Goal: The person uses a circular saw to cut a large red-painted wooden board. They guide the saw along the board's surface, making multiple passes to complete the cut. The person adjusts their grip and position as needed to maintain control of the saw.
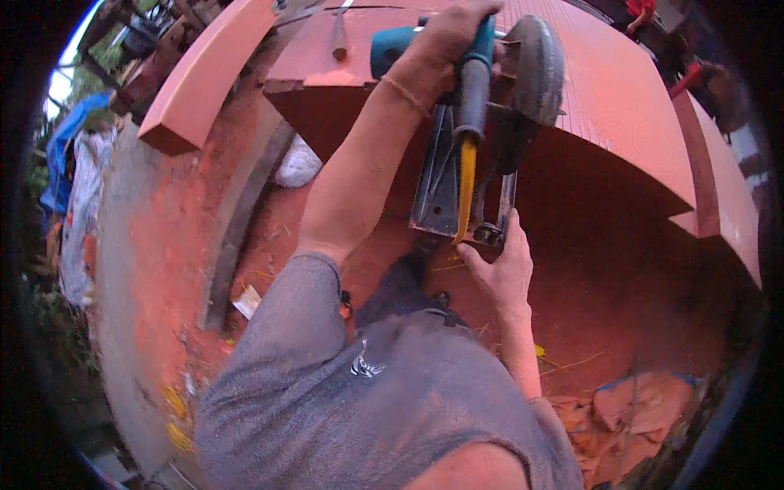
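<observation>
A circular saw with a teal motor body [392,51], a dark rear handle and a rounded grey blade guard [541,73] stands at the near edge of a large reddish timber block [612,106]. My left hand [453,33] is closed over the top of the saw. Its flat metal base plate [433,192] juts out toward me past the block's edge. At the plate's near end, my right hand [500,265] grips its corner between thumb and fingers. A yellow power cord [467,184] hangs from the handle down to my right thumb. The blade itself is hidden.
A hammer-like tool with a wooden handle [339,41] lies on the block. Another long beam [208,77] is at the left, and a further timber [727,180] at the right. Orange cloth [637,416] lies at lower right. A person in red [641,12] is at the far right.
</observation>
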Demonstrator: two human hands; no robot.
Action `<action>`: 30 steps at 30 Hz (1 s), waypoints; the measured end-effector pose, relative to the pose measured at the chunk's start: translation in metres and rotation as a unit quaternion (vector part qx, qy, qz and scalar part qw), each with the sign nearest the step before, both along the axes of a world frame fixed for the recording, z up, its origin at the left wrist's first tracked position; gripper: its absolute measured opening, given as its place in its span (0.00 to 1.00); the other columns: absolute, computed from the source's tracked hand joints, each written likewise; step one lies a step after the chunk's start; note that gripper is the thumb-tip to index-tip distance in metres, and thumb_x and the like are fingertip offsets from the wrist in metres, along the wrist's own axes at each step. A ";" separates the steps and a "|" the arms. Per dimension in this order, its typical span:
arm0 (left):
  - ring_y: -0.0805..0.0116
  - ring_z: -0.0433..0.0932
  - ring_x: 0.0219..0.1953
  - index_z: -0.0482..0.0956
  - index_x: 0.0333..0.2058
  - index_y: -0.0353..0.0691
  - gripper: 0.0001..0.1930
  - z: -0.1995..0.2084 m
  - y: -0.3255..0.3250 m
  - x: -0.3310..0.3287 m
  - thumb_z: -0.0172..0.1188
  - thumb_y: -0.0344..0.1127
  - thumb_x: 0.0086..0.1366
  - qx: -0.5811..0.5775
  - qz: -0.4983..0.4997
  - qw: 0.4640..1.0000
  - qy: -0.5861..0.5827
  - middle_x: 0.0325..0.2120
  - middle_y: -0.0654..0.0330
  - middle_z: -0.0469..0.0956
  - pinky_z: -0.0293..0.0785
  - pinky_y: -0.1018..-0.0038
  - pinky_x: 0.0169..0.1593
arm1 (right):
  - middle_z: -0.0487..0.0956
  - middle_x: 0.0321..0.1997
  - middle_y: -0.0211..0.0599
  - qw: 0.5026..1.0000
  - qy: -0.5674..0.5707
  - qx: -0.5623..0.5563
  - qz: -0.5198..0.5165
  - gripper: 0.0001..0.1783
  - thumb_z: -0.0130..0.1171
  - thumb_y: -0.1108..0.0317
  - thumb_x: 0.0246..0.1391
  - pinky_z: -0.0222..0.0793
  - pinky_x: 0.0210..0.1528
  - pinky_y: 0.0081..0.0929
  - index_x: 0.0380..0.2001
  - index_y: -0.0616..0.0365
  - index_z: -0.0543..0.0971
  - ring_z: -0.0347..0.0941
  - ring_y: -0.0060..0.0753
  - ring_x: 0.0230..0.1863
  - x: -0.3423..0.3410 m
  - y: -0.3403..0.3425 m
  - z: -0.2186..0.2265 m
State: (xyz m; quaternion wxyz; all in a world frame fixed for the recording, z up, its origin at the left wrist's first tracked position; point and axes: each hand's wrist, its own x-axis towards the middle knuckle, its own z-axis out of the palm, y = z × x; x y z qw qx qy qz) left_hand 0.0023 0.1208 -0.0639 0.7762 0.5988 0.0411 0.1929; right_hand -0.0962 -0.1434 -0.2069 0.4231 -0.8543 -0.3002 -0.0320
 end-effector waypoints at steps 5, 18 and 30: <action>0.63 0.80 0.20 0.77 0.45 0.38 0.19 0.005 -0.007 -0.002 0.53 0.50 0.72 -0.013 0.062 0.997 0.049 0.23 0.56 0.78 0.81 0.67 0.25 | 0.83 0.44 0.48 0.997 0.077 -0.020 -0.008 0.43 0.74 0.56 0.49 0.75 0.51 0.34 0.63 0.64 0.69 0.82 0.44 0.47 0.012 0.014 0.003; 0.66 0.76 0.15 0.72 0.45 0.39 0.20 0.007 -0.013 -0.007 0.56 0.52 0.71 -0.101 0.013 0.990 0.097 0.20 0.59 0.76 0.73 0.72 0.18 | 0.82 0.40 0.46 0.994 0.110 0.018 -0.002 0.41 0.78 0.51 0.41 0.77 0.44 0.39 0.53 0.60 0.72 0.82 0.45 0.40 0.023 0.004 0.015; 0.61 0.77 0.16 0.71 0.41 0.40 0.19 0.020 -0.010 -0.012 0.54 0.53 0.72 -0.045 0.016 0.994 0.101 0.21 0.55 0.78 0.74 0.71 0.20 | 0.82 0.37 0.49 0.994 0.106 0.009 0.007 0.56 0.82 0.48 0.33 0.77 0.42 0.40 0.62 0.68 0.67 0.83 0.50 0.39 0.033 0.000 -0.014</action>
